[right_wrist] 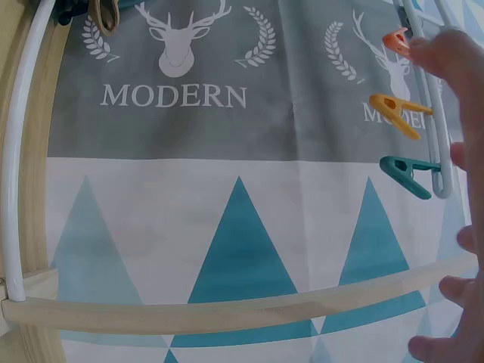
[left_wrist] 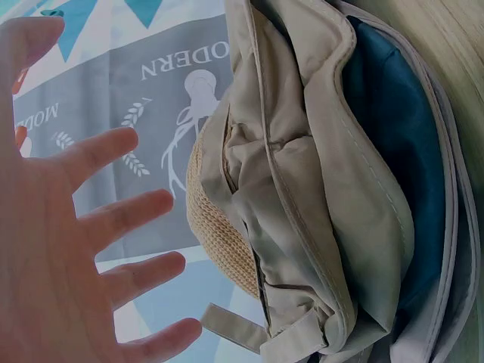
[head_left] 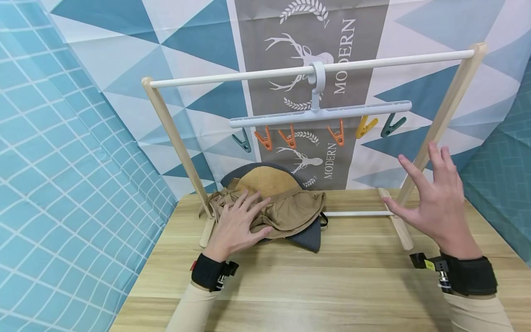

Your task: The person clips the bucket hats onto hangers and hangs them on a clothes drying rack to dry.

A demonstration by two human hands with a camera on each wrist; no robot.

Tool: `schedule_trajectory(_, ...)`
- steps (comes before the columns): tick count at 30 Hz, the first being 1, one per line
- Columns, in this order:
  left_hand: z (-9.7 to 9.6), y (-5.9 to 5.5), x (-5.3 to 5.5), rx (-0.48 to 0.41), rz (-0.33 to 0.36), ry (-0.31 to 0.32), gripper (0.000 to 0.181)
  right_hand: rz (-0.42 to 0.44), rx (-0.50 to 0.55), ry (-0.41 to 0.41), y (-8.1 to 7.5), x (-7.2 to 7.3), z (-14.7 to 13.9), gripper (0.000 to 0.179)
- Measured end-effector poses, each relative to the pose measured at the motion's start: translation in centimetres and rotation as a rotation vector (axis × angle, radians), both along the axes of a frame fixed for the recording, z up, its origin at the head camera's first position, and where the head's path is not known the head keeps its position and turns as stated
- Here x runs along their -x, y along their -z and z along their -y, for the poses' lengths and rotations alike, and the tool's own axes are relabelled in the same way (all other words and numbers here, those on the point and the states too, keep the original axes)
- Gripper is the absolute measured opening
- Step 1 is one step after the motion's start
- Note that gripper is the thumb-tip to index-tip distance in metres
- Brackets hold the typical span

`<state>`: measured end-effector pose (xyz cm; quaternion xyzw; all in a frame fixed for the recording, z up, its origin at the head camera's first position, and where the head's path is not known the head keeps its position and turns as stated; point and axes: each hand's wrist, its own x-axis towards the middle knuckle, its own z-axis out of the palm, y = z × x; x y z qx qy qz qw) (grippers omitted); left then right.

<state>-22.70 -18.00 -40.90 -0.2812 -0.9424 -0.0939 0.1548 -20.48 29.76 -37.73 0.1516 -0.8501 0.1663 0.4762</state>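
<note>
A khaki sun hat (head_left: 286, 214) with a woven straw-coloured crown (left_wrist: 219, 219) lies on the table, heaped over a dark blue-grey hat (head_left: 307, 237). My left hand (head_left: 236, 226) is spread over the khaki hat's left side in the head view; the left wrist view shows its fingers apart from the cloth, holding nothing. My right hand (head_left: 439, 203), fingers spread, is raised before the rack's right post (head_left: 445, 115) and holds nothing. Above the hats, a pale blue clip hanger (head_left: 319, 114) hangs from the rack's white top rail (head_left: 265, 74).
Orange clips (head_left: 287, 137), a yellow clip (head_left: 366, 127) and green clips (head_left: 392, 125) hang along the hanger. The rack's wooden feet (head_left: 396, 221) stand on the wooden table (head_left: 332, 286), joined by a white lower bar (head_left: 358, 213). Patterned cloth (head_left: 199, 41) covers the wall behind.
</note>
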Motion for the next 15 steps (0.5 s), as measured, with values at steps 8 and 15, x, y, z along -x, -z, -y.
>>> schedule_trajectory(8, 0.19, 0.06, -0.02, -0.015, -0.008, 0.009, 0.089, -0.149, 0.11, -0.046, 0.55, 0.5, -0.21, 0.106)
schedule_trajectory(15, 0.09, -0.04, -0.02, -0.007, -0.003, 0.005, 0.077, -0.152, 0.236, -0.1, 0.77, 0.88, 0.16, 0.124)
